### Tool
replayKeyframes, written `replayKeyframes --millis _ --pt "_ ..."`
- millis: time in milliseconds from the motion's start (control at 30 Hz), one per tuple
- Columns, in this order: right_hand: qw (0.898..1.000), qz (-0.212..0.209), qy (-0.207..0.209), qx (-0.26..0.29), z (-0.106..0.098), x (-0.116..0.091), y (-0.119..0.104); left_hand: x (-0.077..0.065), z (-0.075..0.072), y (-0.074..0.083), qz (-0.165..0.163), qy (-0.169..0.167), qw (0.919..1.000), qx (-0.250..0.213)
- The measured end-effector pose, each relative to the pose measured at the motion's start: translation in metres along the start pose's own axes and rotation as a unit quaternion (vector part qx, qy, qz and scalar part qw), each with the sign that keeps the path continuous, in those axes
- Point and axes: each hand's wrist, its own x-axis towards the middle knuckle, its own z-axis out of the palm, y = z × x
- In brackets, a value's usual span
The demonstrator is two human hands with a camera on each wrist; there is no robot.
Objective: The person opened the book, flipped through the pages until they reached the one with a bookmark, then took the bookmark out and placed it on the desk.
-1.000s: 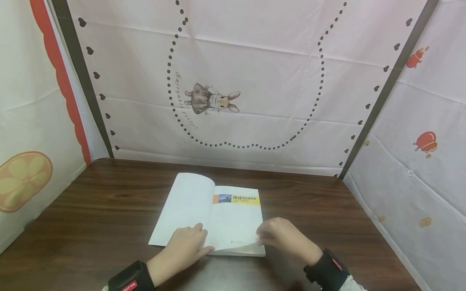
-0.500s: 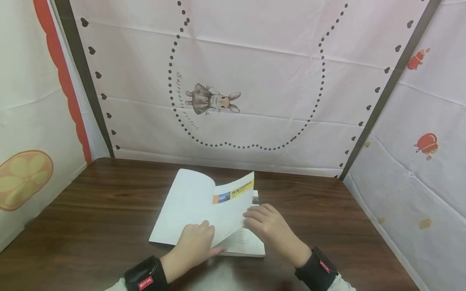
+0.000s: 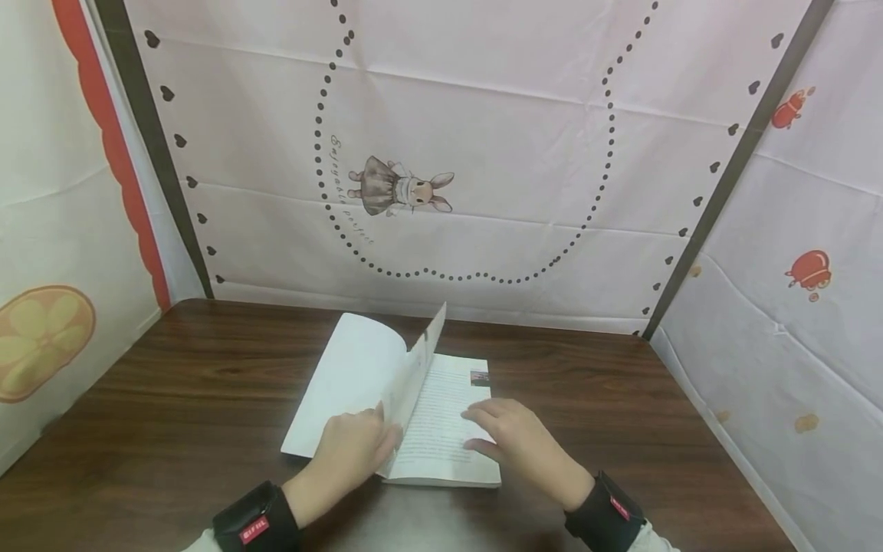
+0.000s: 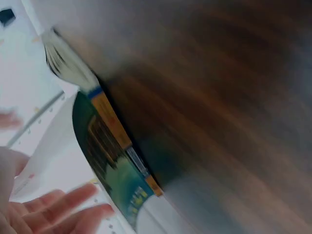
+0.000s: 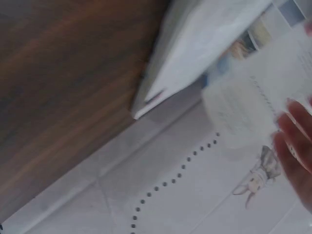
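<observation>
A thick paperback book [image 3: 441,452] lies spread on the table, its cover side leaning left. One loose-standing leaf [image 3: 418,368] rises from the binding, partway over. My left hand [image 3: 348,445] is at the book's near edge, beside the gutter, with its thumb by that leaf. Fingers [image 4: 63,207] of this hand look straight in the left wrist view, next to the green cover [image 4: 105,146] and orange spine [image 4: 111,119]. Over the printed right page, my right hand [image 3: 520,441] hovers with thumb and fingers apart, holding nothing. The right wrist view shows its fingers [image 5: 295,151] overlapping a pale page.
Dark wooden table [image 3: 207,391] surrounds the book. Behind it hangs a white cloth [image 3: 503,176] with dots, hearts and a rabbit print. More patterned cloth [image 3: 779,360] borders the right side, and another sheet [image 3: 62,199] the left. Black bands [image 3: 607,510] circle both wrists.
The right hand has lifted a leaf and swung it leftward, then let it go. That leaf now stands near upright, uncovering a printed page. The left hand has shifted slightly left.
</observation>
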Motion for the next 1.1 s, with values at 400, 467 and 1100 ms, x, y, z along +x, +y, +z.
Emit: replayKeyframes --millis 400,467,1100 --pt "0.961 0.090 -0.257 0.045 0.016 -0.025 0.008 -0.006 -0.017 -0.019 -0.145 0.055 0.9664 -0.205" --pt "0.960 0.092 -0.263 0.040 0.019 -0.026 0.008 -0.009 -0.018 -0.021 -0.135 0.065 0.9673 -0.205" --pt "0.955 0.088 -0.275 0.067 0.019 -0.022 0.016 -0.013 -0.003 -0.025 0.263 -0.152 0.9524 -0.017"
